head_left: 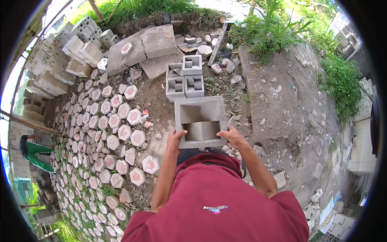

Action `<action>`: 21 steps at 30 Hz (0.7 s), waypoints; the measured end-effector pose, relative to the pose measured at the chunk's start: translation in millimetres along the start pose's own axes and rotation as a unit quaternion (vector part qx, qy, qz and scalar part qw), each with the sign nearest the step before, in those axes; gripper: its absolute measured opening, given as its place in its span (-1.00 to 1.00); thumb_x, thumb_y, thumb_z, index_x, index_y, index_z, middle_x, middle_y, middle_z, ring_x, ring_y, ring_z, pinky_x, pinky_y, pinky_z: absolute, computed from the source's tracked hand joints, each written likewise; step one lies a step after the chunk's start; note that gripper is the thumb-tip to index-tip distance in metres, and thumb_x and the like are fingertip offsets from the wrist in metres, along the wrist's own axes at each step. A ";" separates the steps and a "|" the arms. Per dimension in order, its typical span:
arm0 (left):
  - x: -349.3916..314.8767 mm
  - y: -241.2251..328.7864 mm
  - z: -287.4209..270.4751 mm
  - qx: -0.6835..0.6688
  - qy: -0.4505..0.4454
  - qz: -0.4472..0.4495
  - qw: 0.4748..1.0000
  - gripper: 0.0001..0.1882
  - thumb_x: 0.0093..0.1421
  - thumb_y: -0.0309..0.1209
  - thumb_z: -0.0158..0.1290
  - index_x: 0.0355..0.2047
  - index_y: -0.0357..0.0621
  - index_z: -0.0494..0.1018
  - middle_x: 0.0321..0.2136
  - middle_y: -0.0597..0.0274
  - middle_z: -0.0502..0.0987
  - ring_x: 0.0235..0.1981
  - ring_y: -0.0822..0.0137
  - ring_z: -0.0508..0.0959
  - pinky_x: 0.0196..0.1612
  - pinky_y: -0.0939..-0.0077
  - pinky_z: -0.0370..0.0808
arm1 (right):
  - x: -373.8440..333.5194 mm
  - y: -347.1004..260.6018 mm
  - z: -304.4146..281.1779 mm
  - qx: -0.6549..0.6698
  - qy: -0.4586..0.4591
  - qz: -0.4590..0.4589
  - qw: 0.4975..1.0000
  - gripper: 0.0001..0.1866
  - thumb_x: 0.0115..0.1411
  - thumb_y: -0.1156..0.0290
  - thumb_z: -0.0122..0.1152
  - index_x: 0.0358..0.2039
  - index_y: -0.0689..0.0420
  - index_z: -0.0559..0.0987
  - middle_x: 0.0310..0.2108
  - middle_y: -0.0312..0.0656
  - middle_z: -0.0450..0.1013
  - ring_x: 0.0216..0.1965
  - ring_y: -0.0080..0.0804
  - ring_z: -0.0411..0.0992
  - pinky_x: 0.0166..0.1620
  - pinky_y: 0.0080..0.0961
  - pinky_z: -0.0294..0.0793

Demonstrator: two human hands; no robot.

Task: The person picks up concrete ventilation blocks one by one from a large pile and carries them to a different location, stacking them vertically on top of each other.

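Note:
In front of my body I hold a square grey hollow concrete block (219,105), its open side with angled inner walls turned up toward me. My left hand (175,139) grips its near left corner, thumb hooked over the rim. On the near right side my right hand (233,137) clasps it the same way; the fingers underneath are hidden. Just beyond, several similar concrete blocks (175,97) stand grouped on the dirt, one of them (192,59) farthest back.
Hexagonal pavers (113,120) with reddish centres cover the ground at left. Stacked blocks (46,72) rise behind them, and a person in green trousers (37,151) bends at far left. Broken slabs (158,40) lie ahead; a raised, rubble-strewn concrete slab (282,101) is at right.

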State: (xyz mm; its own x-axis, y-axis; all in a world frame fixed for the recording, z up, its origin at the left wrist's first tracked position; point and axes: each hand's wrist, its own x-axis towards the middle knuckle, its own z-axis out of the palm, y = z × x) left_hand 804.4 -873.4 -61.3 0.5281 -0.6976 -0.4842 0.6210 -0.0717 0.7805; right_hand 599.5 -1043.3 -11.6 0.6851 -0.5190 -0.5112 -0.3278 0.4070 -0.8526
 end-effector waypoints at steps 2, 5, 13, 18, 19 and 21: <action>40.0 7.0 5.3 0.003 0.010 -0.012 1.000 -0.55 -0.06 -0.42 0.13 -0.13 -0.30 0.37 -0.36 0.16 0.46 -0.38 0.28 0.52 -0.28 0.33 0.54 | 45.3 -1.5 -15.8 0.005 -0.022 0.053 0.998 -0.38 -0.05 0.37 0.28 0.05 0.31 0.37 -0.17 -0.13 0.43 -0.16 -0.35 0.40 -0.06 -0.41 0.40; 90.6 12.1 2.3 0.027 0.021 -0.021 0.999 -0.55 -0.08 -0.42 0.13 -0.14 -0.32 0.38 -0.36 0.16 0.47 -0.39 0.30 0.51 -0.28 0.36 0.52 | 97.9 -21.6 -18.2 0.014 -0.008 0.130 0.991 -0.38 -0.06 0.39 0.27 0.04 0.31 0.36 -0.18 -0.10 0.43 -0.18 -0.30 0.40 -0.10 -0.38 0.42; 252.4 35.9 -14.1 0.151 0.021 -0.081 0.985 -0.51 -0.10 -0.44 0.11 -0.08 -0.30 0.48 -0.25 0.20 0.54 -0.27 0.39 0.50 -0.14 0.50 0.43 | 252.1 -58.8 -30.6 -0.053 0.003 0.119 0.991 -0.43 0.03 0.45 0.18 0.06 0.38 0.32 -0.22 -0.10 0.43 -0.20 -0.38 0.40 -0.11 -0.42 0.43; 357.4 55.7 -34.5 0.331 -0.054 -0.173 0.926 -0.52 -0.08 -0.40 0.14 -0.10 -0.34 0.48 -0.24 0.15 0.55 -0.26 0.36 0.51 -0.13 0.46 0.45 | 356.8 -18.6 -47.7 -0.018 -0.014 0.153 0.988 -0.53 0.05 0.47 0.15 0.00 0.32 0.39 -0.27 -0.20 0.44 -0.26 -0.48 0.40 -0.15 -0.45 0.43; 377.7 52.3 -38.7 0.332 -0.066 -0.188 0.922 -0.52 -0.07 -0.40 0.13 -0.10 -0.35 0.47 -0.25 0.14 0.56 -0.26 0.35 0.52 -0.12 0.45 0.45 | 377.7 -9.3 -48.7 -0.010 -0.019 0.149 0.989 -0.52 0.05 0.47 0.15 0.01 0.30 0.39 -0.26 -0.21 0.44 -0.25 -0.48 0.40 -0.14 -0.45 0.43; 415.9 38.2 -50.8 0.315 -0.077 -0.179 0.929 -0.53 -0.05 -0.43 0.09 -0.08 -0.35 0.45 -0.25 0.16 0.54 -0.26 0.36 0.50 -0.12 0.44 0.44 | 416.9 -1.6 -54.9 0.002 -0.045 0.205 0.978 -0.30 0.02 0.54 0.12 0.22 0.27 0.19 -0.03 -0.10 0.38 -0.08 -0.36 0.39 0.03 -0.41 0.39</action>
State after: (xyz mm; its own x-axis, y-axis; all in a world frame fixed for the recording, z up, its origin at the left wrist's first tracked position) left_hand 1077.2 -1130.1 -252.9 0.2334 -0.6391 -0.7328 0.2532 -0.6877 0.6804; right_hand 849.9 -1301.5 -229.3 0.5511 -0.2439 -0.7980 -0.5838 0.5707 -0.5775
